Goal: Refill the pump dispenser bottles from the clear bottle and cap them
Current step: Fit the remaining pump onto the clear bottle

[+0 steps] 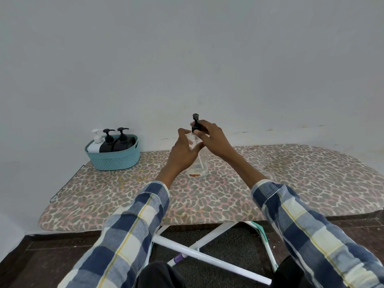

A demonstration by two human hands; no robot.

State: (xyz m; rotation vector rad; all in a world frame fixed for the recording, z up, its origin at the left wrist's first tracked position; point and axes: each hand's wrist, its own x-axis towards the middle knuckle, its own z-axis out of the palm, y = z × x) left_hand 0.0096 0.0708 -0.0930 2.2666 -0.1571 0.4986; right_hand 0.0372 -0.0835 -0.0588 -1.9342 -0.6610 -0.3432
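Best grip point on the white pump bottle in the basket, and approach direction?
Judging by its pose, take the white bottle by the neck just under its pump head, from above. Its body sits inside the teal basket, a black bottle close on its right, so only the top stands clear.

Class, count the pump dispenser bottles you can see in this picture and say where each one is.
4. Three stand in the teal basket: a white bottle and two black bottles. A clear bottle stands on the board, held by both hands. Others could be hidden.
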